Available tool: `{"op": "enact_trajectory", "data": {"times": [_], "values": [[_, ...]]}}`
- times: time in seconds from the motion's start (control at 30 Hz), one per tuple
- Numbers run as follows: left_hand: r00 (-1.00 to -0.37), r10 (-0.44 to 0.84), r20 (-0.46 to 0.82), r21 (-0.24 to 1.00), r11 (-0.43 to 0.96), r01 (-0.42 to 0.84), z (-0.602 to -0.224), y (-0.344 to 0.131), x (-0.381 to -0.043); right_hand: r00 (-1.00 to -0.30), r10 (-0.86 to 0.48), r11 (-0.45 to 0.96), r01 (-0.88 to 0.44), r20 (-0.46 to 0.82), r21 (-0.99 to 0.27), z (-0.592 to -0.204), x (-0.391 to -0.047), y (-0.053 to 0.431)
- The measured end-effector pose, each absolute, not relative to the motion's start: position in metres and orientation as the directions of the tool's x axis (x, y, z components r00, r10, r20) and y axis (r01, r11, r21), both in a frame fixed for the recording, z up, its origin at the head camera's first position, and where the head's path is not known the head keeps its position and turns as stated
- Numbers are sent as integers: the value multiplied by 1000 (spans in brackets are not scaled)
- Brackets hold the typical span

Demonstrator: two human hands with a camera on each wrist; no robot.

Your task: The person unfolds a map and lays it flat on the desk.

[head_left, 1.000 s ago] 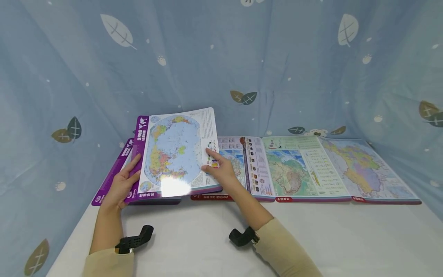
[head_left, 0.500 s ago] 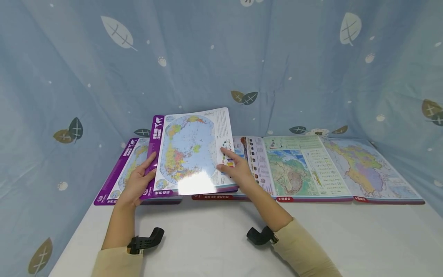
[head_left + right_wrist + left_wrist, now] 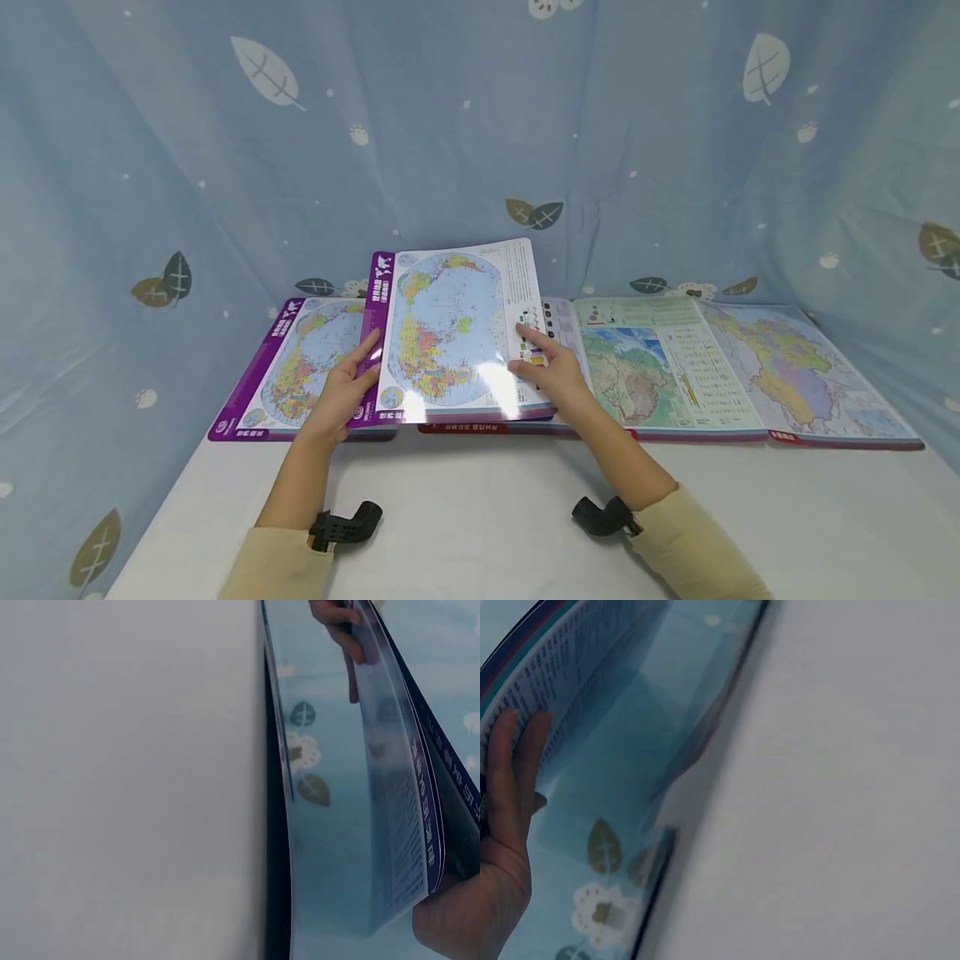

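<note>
Both hands carry a glossy world map with a purple left border [image 3: 450, 325], held raised and tilted over the other maps in the head view. My left hand [image 3: 337, 400] grips its left edge, thumb on the front face. At the opposite edge my right hand [image 3: 555, 375] holds it between thumb and fingers. Beneath its left side lies another purple-bordered world map [image 3: 315, 358]. In the left wrist view, fingers of the left hand [image 3: 506, 817] lie against the printed underside. Layered edges of the held map [image 3: 420, 802] stand apart in the right wrist view.
An unfolded row of red-labelled maps, a green relief panel [image 3: 682, 392] and a coloured panel [image 3: 795, 367] among them, lies along the back right of the white table [image 3: 480, 517]. A blue leaf-patterned curtain [image 3: 450, 125] hangs right behind.
Both hands have moved right with the held map. More of the world map lying at left is uncovered, while the held one now covers more of the row at right.
</note>
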State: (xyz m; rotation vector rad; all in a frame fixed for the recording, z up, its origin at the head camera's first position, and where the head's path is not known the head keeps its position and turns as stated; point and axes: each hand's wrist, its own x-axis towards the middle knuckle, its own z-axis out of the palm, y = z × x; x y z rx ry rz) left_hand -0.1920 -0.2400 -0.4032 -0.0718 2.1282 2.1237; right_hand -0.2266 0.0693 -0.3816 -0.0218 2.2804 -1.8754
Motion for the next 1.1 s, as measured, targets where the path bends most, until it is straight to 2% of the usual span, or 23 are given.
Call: {"op": "enact_trajectory", "data": {"times": [0.37, 0.8, 1.1], "values": [[-983, 90, -160, 987, 3, -160, -407, -208, -198, -978, -104, 245, 152, -182, -957, -386, -223, 101], [-980, 92, -179, 983, 59, -174, -422, -181, -206, -978, -119, 308, 131, -174, -942, -387, -223, 132], [-982, 86, -166, 983, 89, -158, -428, -172, -209, -973, -146, 303, 126, -177, -945, -373, -225, 149]]}}
